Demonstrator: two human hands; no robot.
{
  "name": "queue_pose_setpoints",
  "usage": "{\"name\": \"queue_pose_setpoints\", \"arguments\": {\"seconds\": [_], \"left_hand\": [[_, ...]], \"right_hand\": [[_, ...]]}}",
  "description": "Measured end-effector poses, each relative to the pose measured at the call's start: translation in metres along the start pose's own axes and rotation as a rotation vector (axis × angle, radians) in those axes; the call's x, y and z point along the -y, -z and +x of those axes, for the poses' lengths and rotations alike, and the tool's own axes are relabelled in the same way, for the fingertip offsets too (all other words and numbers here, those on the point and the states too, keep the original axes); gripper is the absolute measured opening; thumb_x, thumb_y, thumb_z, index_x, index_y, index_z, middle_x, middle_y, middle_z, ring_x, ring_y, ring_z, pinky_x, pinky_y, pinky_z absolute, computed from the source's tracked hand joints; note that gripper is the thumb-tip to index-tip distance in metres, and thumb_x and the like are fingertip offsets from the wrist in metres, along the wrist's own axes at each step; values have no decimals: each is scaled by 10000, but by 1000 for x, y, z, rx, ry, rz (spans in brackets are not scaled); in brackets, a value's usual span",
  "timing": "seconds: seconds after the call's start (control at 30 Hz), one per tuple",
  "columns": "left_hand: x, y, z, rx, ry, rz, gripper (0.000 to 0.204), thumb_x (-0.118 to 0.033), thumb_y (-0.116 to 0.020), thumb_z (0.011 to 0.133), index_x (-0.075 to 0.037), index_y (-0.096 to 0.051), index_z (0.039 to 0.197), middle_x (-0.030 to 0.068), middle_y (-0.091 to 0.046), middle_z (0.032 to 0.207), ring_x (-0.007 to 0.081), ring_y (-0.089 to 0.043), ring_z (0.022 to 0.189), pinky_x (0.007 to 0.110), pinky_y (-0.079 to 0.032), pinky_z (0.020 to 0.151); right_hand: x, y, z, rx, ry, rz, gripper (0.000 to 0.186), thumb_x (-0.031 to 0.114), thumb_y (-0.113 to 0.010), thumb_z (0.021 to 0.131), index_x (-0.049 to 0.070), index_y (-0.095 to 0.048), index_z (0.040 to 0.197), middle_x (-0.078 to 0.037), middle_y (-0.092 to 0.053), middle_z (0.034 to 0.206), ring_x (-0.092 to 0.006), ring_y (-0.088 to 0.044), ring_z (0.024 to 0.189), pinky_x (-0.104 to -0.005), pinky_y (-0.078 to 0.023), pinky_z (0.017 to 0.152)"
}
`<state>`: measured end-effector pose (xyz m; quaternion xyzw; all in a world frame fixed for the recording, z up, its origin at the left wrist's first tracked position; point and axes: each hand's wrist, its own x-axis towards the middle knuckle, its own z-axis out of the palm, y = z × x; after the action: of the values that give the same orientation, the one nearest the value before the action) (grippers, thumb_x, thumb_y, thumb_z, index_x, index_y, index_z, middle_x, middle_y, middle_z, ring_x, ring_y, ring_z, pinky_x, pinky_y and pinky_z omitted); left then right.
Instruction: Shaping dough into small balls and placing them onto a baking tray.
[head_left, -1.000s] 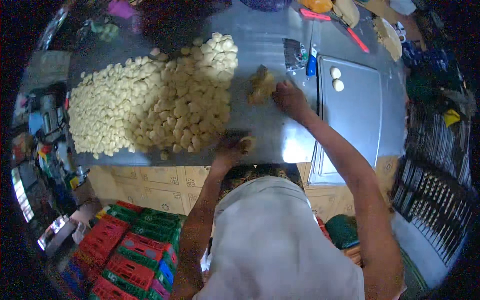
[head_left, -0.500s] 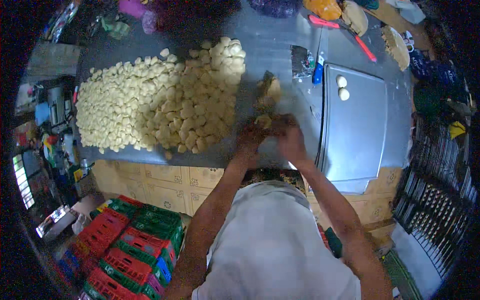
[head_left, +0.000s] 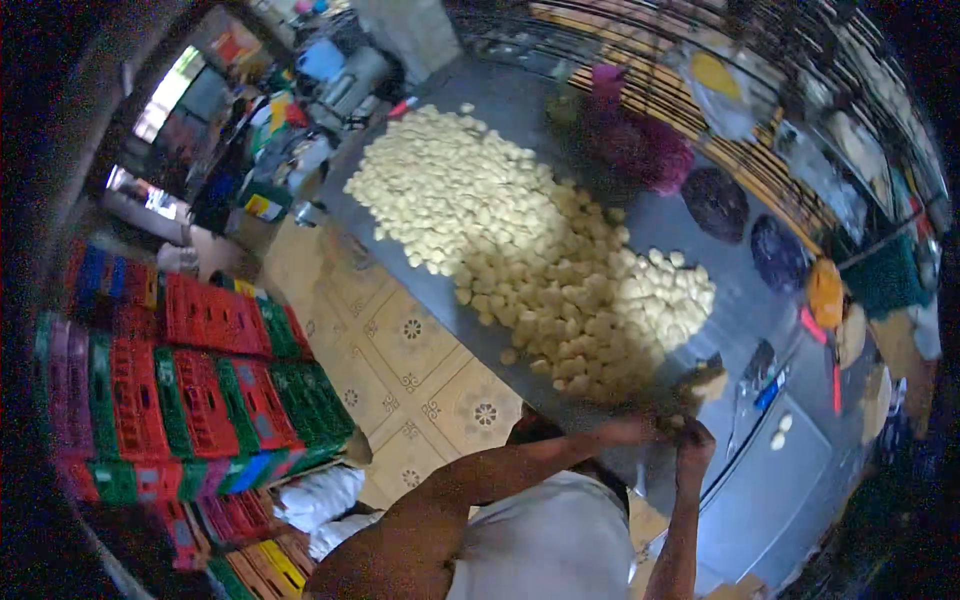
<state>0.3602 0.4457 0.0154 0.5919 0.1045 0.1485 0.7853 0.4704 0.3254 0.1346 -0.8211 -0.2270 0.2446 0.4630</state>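
Observation:
My left hand (head_left: 638, 431) and my right hand (head_left: 694, 441) meet at the near edge of the grey table (head_left: 470, 310). A small pale piece of dough (head_left: 676, 421) shows between their fingertips, and both hands look closed on it. Blur hides the exact grip of the left fingers. Just beyond lies a larger lump of dough (head_left: 710, 383) with a dark edge against it. To the left spreads a big heap of small dough pieces (head_left: 460, 190). On the right, a flat metal tray (head_left: 770, 500) carries two dough pieces (head_left: 782, 431).
A blue-handled tool (head_left: 770, 391) lies beside the tray, with a red-handled one (head_left: 836, 380) past it. Purple bags (head_left: 715, 204) and an orange bundle (head_left: 826, 290) line the far edge. Stacked red and green crates (head_left: 205, 400) stand on the tiled floor (head_left: 420, 385) at left.
The view has swung left, so the table now slants and more crates and floor show. My hands remain close together around the small piece of dough.

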Motion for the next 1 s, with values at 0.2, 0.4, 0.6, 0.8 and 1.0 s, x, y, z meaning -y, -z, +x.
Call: {"name": "queue_pose_setpoints", "arguments": {"seconds": [0.2,0.4,0.6,0.8,1.0], "left_hand": [[0,1,-4,135,2,-190,438,-222,-461,1069,-30,-540,1454,117,-563,1460,250,-508,1286,383,-379,1146],[-10,8,-28,410,168,314,482,-211,-518,1039,-69,-529,1500,128,-544,1524,289,-533,1321,402,-370,1203],[26,23,-39,552,322,1111,428,-168,-576,930,-14,-633,1325,175,-666,1277,316,-612,1113,448,-477,953],[35,18,-49,527,15,1181,573,-210,-602,923,-5,-506,1450,217,-583,1401,366,-613,1103,467,-488,949],[-55,6,-37,733,-28,1214,694,-143,-558,959,-7,-307,1592,211,-458,1553,383,-604,1160,458,-489,999]], "right_hand": [[2,1,0,148,128,-125,264,147,-729,847,-13,-736,1057,-136,-724,962,-255,-625,809,-370,-518,761],[-68,-2,-4,188,722,-386,378,235,-659,889,95,-692,1239,-72,-744,1051,-299,-657,836,-433,-514,779],[-96,-16,-47,16,288,-230,306,275,-641,918,58,-712,1121,-116,-715,1106,-274,-650,899,-417,-502,778],[-85,-18,-54,-118,350,-188,332,301,-645,920,21,-694,1093,-162,-700,1156,-318,-652,930,-430,-500,775],[-76,-12,-55,-41,303,-145,297,273,-645,914,36,-693,1087,-161,-692,1184,-351,-652,985,-450,-507,821]]}}
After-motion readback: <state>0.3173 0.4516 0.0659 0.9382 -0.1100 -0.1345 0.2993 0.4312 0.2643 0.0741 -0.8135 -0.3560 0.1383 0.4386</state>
